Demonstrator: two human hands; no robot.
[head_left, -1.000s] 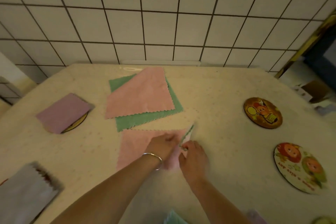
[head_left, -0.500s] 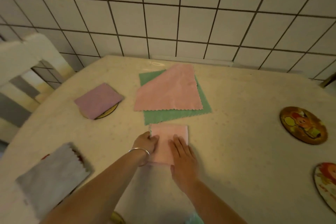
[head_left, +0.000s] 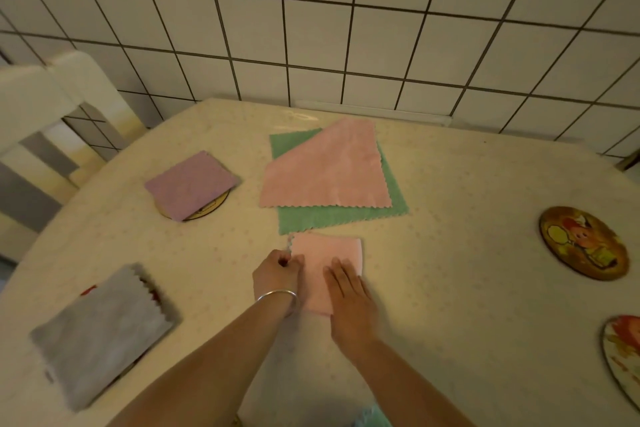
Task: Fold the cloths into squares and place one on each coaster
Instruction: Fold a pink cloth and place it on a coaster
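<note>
A folded pink cloth (head_left: 327, 255) lies on the table in front of me. My left hand (head_left: 277, 274), with a silver bangle on the wrist, pinches the cloth's left edge. My right hand (head_left: 348, 295) rests flat on its right part, fingers spread. Behind it an unfolded pink cloth (head_left: 329, 170) lies on a green cloth (head_left: 332, 217). A folded purple cloth (head_left: 190, 184) covers a coaster (head_left: 211, 210) at the left. A folded grey cloth (head_left: 100, 333) covers another coaster at the near left. Two bare picture coasters sit at the right, one farther (head_left: 583, 242), one at the frame edge (head_left: 623, 354).
The table (head_left: 467, 270) has a pale dotted cover and stands against a white tiled wall (head_left: 311, 28). A white chair back (head_left: 45, 104) rises at the far left. A bit of teal cloth (head_left: 372, 419) shows at the bottom edge between my arms.
A second ago my hands were turning the near pink cloth over on itself. It now lies as a narrower folded piece, with my right hand flat on it. The view has swung left.
</note>
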